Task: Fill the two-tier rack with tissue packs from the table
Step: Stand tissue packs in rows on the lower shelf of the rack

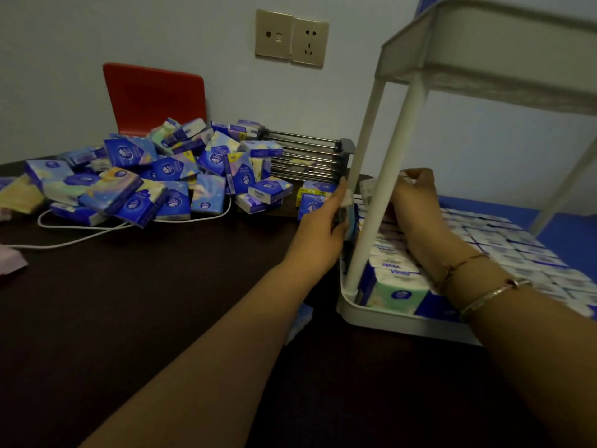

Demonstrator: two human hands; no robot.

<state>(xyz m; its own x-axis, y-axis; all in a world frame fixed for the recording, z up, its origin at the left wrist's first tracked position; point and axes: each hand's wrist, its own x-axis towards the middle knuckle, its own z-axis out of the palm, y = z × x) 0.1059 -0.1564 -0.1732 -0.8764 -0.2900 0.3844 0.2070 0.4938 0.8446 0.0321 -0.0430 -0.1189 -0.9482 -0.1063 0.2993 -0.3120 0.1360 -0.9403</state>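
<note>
Two wall sockets (291,38) — dark table (129,302)

A plain indoor room, home or office unclear: pale wall with sockets (292,37), dark bench (129,286), red chair (155,95), white cable (80,239).

The white two-tier plastic rack (400,313) runs off the right edge, its upper tray cropped at the top. Its white corner post (384,185) hides part of the right hand (416,202). What the left hand (323,227) pinches blurs beyond telling. A pink scrap (9,263) is cut at the dark table's left edge.
</note>
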